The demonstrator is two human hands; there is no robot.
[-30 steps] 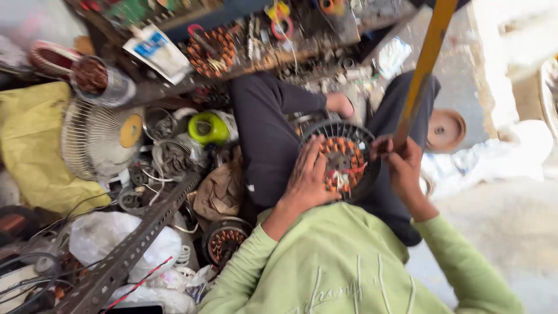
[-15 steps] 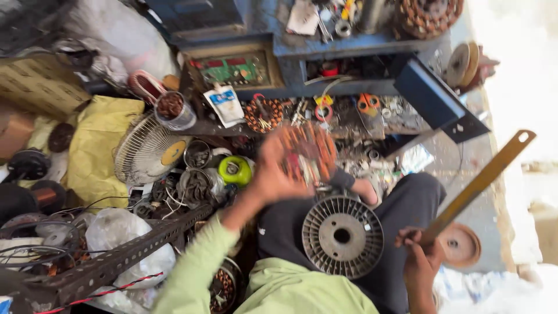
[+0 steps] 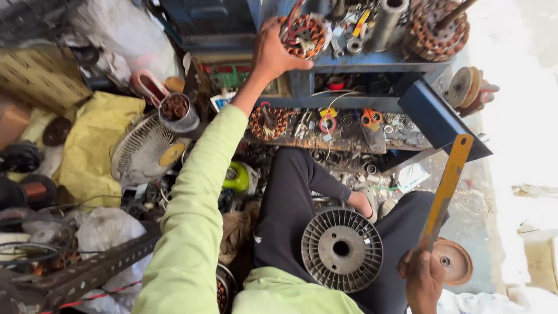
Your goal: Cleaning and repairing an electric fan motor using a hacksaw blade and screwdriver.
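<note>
My left hand reaches far up to the blue shelf and grips a copper-wound motor stator, setting it on the shelf top. My right hand is low at the right, closed round the end of a long flat yellow metal strip that points up and away. A round grey ribbed rotor housing rests in my lap between my crossed legs, touched by neither hand.
Another copper-wound stator lies on the lower bench. A larger stator and a metal tube stand on the shelf. A white fan guard, yellow cloth, green tape roll and slotted angle iron crowd the left.
My left hand lifted the wound stator out of the housing in my lap and carried it up to the shelf. My right hand kept hold of the yellow strip and dropped lower.
</note>
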